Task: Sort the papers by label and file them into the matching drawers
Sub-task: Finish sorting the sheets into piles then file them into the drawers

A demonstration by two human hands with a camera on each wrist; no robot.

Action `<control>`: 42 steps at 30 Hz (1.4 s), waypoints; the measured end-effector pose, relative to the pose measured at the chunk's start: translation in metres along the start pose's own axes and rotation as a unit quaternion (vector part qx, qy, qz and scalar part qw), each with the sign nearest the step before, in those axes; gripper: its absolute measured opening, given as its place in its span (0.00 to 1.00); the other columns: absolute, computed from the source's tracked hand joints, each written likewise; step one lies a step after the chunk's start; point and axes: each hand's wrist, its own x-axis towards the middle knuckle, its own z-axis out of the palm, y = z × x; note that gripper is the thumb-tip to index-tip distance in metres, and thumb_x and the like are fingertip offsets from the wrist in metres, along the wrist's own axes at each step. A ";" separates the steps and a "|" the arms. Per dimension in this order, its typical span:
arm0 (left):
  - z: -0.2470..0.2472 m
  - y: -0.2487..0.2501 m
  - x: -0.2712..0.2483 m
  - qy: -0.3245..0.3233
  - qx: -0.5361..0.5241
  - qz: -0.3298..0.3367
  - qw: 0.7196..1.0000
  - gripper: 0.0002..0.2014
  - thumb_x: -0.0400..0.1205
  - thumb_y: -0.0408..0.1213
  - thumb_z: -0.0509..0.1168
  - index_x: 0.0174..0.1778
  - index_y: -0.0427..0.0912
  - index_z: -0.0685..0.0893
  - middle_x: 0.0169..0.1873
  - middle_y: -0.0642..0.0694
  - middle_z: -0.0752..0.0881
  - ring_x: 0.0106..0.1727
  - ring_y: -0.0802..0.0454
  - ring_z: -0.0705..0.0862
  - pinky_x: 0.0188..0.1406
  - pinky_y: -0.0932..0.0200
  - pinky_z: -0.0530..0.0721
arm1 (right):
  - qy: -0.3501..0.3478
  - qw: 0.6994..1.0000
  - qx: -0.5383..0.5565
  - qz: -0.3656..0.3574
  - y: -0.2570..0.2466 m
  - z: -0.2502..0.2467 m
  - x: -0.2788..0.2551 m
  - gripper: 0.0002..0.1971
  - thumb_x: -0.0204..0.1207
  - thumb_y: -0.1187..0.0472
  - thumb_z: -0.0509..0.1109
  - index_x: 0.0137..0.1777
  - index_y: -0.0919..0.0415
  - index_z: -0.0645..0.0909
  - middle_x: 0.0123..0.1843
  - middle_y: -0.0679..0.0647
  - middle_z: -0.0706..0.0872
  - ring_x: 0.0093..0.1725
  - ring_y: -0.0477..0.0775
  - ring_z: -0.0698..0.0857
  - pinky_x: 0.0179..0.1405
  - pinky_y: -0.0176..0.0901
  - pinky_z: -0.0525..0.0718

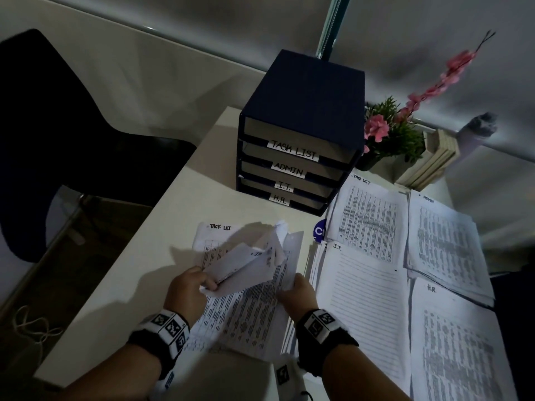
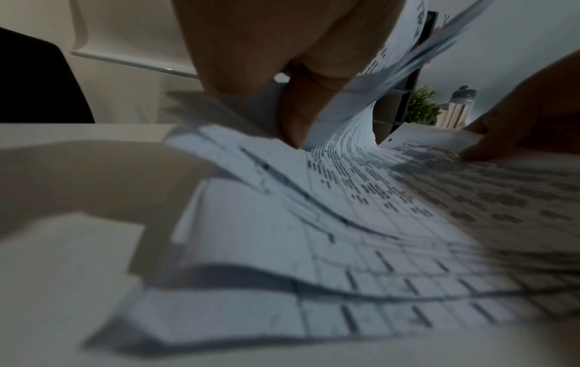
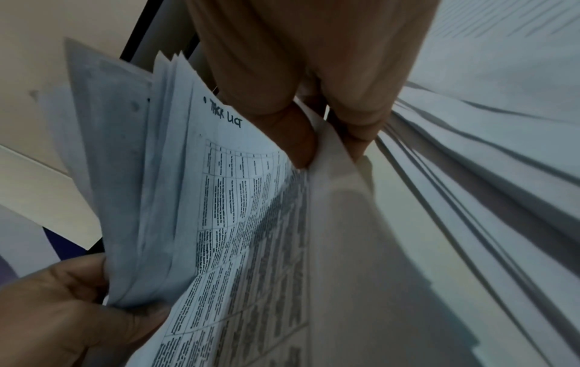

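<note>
A dark blue drawer unit (image 1: 301, 134) stands at the back of the white desk (image 1: 173, 233), its closed drawers labelled TASK LIST, ADMIN, I.T. and H.R. A mixed stack of printed papers (image 1: 246, 308) lies in front of me. My left hand (image 1: 210, 285) (image 2: 292, 139) grips a bundle of lifted sheets (image 1: 249, 261). My right hand (image 1: 289, 287) (image 3: 326, 154) pinches the edge of one sheet (image 3: 338, 198) beside a page headed TASK LIST (image 3: 226, 119). Sorted piles lie to the right: TASK LIST (image 1: 367, 218), ADMIN (image 1: 445, 241), I.T. (image 1: 362, 299), H.R. (image 1: 457, 342).
A potted plant with pink flowers (image 1: 388, 134), a row of books (image 1: 431, 160) and a bottle (image 1: 477, 125) stand at the back right. A black chair (image 1: 72, 125) is left of the desk. A blue round object (image 1: 320, 231) peeks out between the piles.
</note>
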 end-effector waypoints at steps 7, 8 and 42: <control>0.010 0.005 0.005 0.067 0.030 -0.134 0.988 0.30 0.69 0.17 0.64 0.69 0.36 0.73 0.67 0.36 0.71 0.63 0.34 0.77 0.59 0.47 0.81 | 0.001 1.000 0.014 -0.012 -0.002 -0.003 -0.002 0.09 0.76 0.62 0.68 0.54 0.63 0.77 0.55 0.60 0.85 0.57 0.61 0.84 0.45 0.38 0.74; 0.011 0.008 0.006 0.058 0.021 -0.192 0.979 0.37 0.71 0.19 0.65 0.76 0.41 0.64 0.73 0.39 0.64 0.68 0.34 0.72 0.66 0.42 0.79 | -0.003 1.000 0.021 -0.015 -0.004 -0.002 -0.003 0.12 0.76 0.62 0.67 0.58 0.65 0.77 0.57 0.61 0.84 0.57 0.61 0.84 0.45 0.39 0.75; -0.026 0.094 0.055 0.033 -0.349 0.027 0.936 0.23 0.76 0.20 0.67 0.63 0.46 0.79 0.56 0.52 0.86 0.56 0.55 0.86 0.53 0.56 0.82 | 0.090 0.914 0.358 -0.170 -0.055 -0.067 -0.041 0.27 0.72 0.78 0.58 0.52 0.40 0.67 0.60 0.59 0.78 0.62 0.59 0.79 0.58 0.53 0.83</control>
